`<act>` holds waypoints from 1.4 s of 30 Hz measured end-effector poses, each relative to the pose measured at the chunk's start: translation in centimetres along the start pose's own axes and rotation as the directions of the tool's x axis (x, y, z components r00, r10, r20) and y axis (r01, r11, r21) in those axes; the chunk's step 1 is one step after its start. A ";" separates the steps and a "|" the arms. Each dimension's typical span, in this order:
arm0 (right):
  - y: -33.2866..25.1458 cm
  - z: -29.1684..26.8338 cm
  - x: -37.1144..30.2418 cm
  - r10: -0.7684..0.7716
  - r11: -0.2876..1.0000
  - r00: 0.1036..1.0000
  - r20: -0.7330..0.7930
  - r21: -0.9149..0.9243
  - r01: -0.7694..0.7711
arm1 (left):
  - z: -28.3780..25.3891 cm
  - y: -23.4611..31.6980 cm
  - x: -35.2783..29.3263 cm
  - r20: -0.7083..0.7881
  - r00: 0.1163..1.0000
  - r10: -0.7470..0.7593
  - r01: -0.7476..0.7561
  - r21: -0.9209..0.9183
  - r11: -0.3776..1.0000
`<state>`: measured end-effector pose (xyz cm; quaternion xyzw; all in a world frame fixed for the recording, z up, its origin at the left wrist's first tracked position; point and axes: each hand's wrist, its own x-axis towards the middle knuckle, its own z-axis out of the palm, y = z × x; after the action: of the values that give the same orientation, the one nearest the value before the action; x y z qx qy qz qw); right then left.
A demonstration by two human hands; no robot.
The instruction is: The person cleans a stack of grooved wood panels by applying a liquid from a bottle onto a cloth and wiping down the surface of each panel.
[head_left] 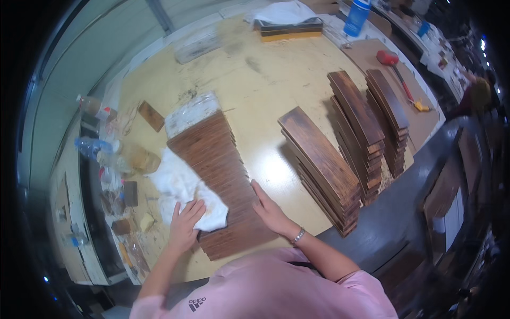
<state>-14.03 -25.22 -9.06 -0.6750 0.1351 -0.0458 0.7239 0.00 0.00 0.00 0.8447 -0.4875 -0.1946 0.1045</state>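
Observation:
A row of brown wooden planks (234,204), packed edge to edge like fanned slats, runs across the table in front of me. A crumpled white cloth (183,183) lies over its left side. On the cloth's near part rests my left hand (187,220), fingers stretched out flat over the fabric. My right hand (270,212) lies against the right edge of the row, its fingers extended and apart from the thumb, holding nothing. At the far end of the row, a block wrapped in clear plastic (191,111) touches the planks.
Stacked planks stand at right: a near stack (321,154), a middle stack (358,114) and a far stack (388,101). Beyond lies a red mallet (388,57). Bottles, including a yellowish jar (141,158), line the left edge. A small wood piece (151,116) lies near them.

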 end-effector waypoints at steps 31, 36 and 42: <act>-2.6 -1.1 8.7 -0.051 0.996 0.999 0.018 -0.074 0.052 | 2.9 -5.7 4.6 -0.102 0.585 -0.804 -0.192 -0.981 -0.015; -2.6 -1.3 9.3 -0.035 0.998 0.999 -0.014 -0.059 0.034 | -1.8 -4.9 3.5 -0.184 0.712 -0.678 -0.015 -0.969 0.248; 0.9 -0.9 10.7 -0.117 0.979 0.993 0.008 -0.168 0.117 | -0.8 0.5 14.0 -0.210 0.977 0.023 -0.032 -0.043 0.999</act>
<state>-4.09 -28.72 -11.39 -0.7404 0.0992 -0.0775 0.6603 6.21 -12.37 -2.25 0.8510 -0.4807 -0.1145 0.1776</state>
